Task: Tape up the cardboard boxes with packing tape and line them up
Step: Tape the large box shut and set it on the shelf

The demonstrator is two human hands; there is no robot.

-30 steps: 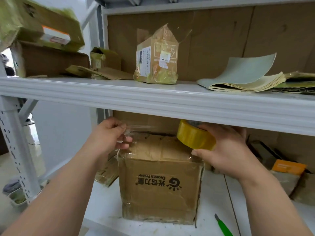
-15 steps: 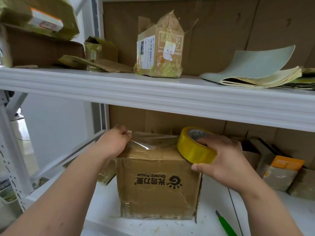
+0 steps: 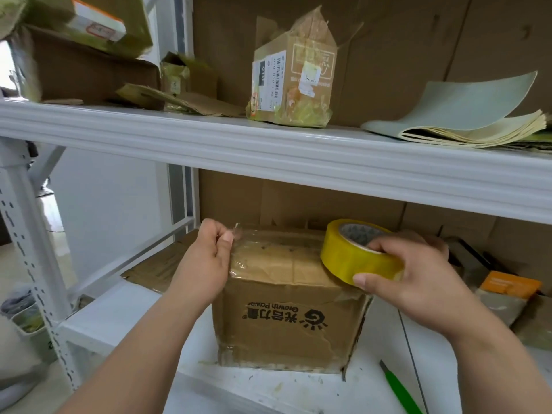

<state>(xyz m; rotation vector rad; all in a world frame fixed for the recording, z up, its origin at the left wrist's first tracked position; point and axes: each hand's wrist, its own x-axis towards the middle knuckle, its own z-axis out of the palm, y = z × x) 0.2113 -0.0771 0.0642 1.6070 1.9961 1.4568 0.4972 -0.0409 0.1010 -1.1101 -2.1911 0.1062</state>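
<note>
I have a brown cardboard box (image 3: pixel 286 312) with upside-down "Growth Power" print standing on the lower shelf (image 3: pixel 125 318) of a white metal rack, set back from the shelf's front edge and toward its left end. My left hand (image 3: pixel 206 264) is at the box's top left edge, thumb and fingers pinched on the free end of a clear tape strip (image 3: pixel 263 243) that runs across the box top. My right hand (image 3: pixel 415 279) is clamped on the yellow packing tape roll (image 3: pixel 355 253), thumb on its outer face and fingers over the rim, with the roll tilted and resting at the box's top right edge. A green utility knife (image 3: pixel 400 389) lies on the lower shelf near its front edge, to the right of the box and apart from it. On the upper shelf (image 3: pixel 268 153) a small torn box with shipping labels (image 3: pixel 292 82) stands near the middle; bigger opened boxes (image 3: pixel 83 61) sit at the left end and a curled stack of paper sheets (image 3: pixel 466 115) at the right end. An orange-topped package (image 3: pixel 507 291) sits at the right end of the lower shelf.
</note>
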